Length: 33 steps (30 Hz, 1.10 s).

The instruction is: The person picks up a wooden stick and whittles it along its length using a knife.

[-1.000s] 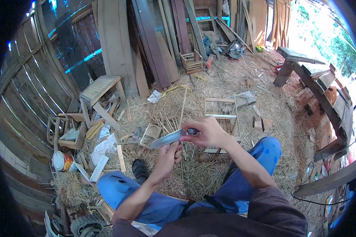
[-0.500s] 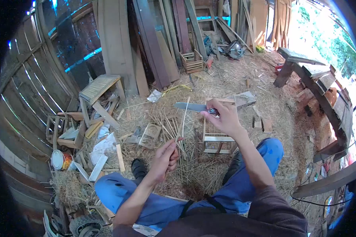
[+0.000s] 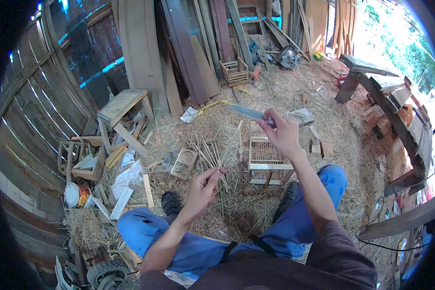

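Observation:
My right hand [image 3: 281, 134] is closed around the handle of a knife [image 3: 247, 112], its blade pointing left and slightly up. Pinched between the fingers of my left hand [image 3: 202, 193] is a thin wooden stick [image 3: 234, 138], slanting up and right. The knife blade is above the stick's upper end and looks apart from it. On the ground under my right hand stands a small wooden cage-like frame [image 3: 270, 167] with thin bars. Several loose thin sticks [image 3: 207, 153] lie on the straw beyond my left hand.
A small wooden stand [image 3: 122, 107] and a paint can [image 3: 72, 195] are at left. A slatted crate [image 3: 234, 72] and a circular saw [image 3: 288, 58] sit at the back, near leaning boards [image 3: 183, 53]. A rough wooden bench [image 3: 386, 104] runs along the right.
My right hand has moved right and slightly up, taking the knife away from the stick. The stick now leans further right, and my left hand has shifted slightly.

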{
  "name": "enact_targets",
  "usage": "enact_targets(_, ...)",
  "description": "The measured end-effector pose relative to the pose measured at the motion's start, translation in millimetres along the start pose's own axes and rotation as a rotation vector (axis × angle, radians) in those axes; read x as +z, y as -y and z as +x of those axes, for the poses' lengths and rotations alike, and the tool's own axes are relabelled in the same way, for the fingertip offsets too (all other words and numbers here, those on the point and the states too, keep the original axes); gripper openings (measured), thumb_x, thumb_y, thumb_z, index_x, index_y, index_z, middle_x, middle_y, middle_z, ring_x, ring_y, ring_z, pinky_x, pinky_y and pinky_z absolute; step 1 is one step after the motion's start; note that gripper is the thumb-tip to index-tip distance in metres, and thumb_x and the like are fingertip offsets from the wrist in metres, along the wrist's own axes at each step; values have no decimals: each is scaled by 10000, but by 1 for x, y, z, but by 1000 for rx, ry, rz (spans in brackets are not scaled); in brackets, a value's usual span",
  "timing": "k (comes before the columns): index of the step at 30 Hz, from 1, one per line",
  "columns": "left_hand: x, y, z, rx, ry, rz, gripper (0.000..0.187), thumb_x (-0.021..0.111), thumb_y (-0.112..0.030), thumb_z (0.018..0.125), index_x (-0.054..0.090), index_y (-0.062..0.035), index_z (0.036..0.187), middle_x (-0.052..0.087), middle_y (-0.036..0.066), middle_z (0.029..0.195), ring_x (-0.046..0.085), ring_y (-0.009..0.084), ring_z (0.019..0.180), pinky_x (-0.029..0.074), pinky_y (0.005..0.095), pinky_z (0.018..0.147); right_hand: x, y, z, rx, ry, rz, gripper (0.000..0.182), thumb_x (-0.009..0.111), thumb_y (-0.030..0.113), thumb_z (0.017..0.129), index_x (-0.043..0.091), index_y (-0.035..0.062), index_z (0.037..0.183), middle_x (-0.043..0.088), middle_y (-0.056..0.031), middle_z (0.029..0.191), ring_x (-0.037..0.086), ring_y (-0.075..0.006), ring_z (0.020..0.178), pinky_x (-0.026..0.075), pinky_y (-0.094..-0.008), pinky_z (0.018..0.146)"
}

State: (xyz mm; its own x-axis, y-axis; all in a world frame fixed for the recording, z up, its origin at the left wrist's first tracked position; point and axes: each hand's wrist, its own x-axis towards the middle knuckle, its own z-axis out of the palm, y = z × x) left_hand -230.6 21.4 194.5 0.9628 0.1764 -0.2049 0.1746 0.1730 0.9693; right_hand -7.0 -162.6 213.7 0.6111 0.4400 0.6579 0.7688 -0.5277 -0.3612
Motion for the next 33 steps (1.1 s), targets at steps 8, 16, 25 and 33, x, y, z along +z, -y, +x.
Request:
enact_targets(8, -8, 19, 7, 22, -18, -77, 310, 461, -332, 1046, 602, -96, 1190, 324, -95, 659, 280, -1, 504, 238, 179, 439, 1, 41, -23, 45, 137, 34, 283, 576, 357, 961, 528, 100, 1069, 654, -73, 704, 645, -286, 569, 473, -396, 515)
enact_targets(16, 5, 13, 11, 129, -142, 130, 290, 473, -307, 1039, 610, -74, 1146, 372, -80, 638, 337, 16, 525, 263, 209, 457, 5, 40, -24, -30, 62, 220, 248, 562, 297, 971, 503, 122, 1138, 679, -111, 796, 677, -314, 693, 499, -406, 554)
enact_targets(25, -1, 23, 19, 511, -248, 822, 229, 512, -208, 993, 640, -26, 1047, 561, 166, 617, 528, 272, 499, 421, 389, 503, 7, 53, -19, -145, 234, 63, 310, 759, 317, 814, 663, 92, 1004, 679, -95, 767, 681, -290, 709, 510, -390, 610)
enact_targets(33, -16, 6, 15, 519, -373, 1300, 167, 607, -189, 911, 664, -70, 1013, 665, 158, 929, 622, 323, 951, 441, 458, 850, 9, 35, -23, -140, 471, 56, 241, 735, 348, 824, 722, 135, 937, 664, -117, 734, 659, -324, 707, 498, -397, 622)
